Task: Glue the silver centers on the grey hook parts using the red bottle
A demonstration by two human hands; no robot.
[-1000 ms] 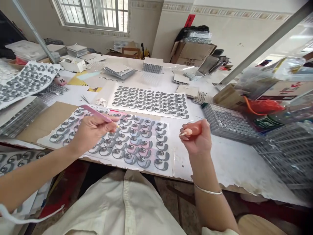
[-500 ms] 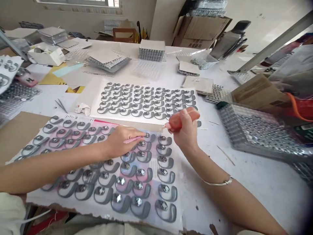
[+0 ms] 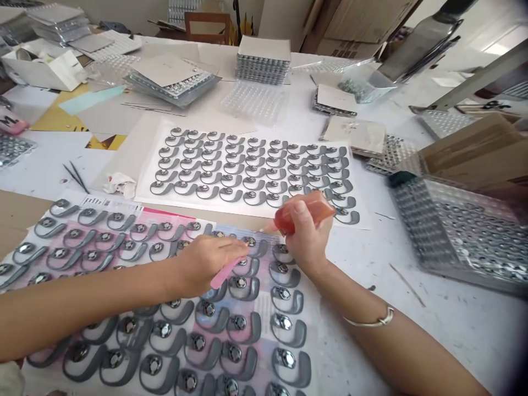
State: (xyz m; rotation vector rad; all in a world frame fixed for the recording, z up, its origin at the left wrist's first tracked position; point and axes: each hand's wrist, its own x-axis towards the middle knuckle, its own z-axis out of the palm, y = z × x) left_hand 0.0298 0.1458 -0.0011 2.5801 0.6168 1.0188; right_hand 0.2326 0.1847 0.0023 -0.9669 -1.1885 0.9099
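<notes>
Across the lower centre of the frame, the left hand [image 3: 210,267] grips a pink stick [image 3: 225,274], which now slants down toward the wearer instead of pointing right, over a printed sheet of grey hook-shaped pieces [image 3: 264,308]. Just right, the right hand [image 3: 305,236] closes around an orange rubber bulb [image 3: 307,212].

Stick: upper end of the pink stick [image 3: 223,273] hidden inside the left hand [image 3: 208,267].
Grip: most of the orange object [image 3: 307,212] covered by the right hand [image 3: 305,234]; tip hidden, kind cannot be told.
Sheet: lower sheet [image 3: 262,308] cut off at bottom and left frame edges.
Studs: round studs [image 3: 284,324] too small to tell their detail.
Tray: far end of the tray [image 3: 408,220] cut off at right frame edge.
</notes>
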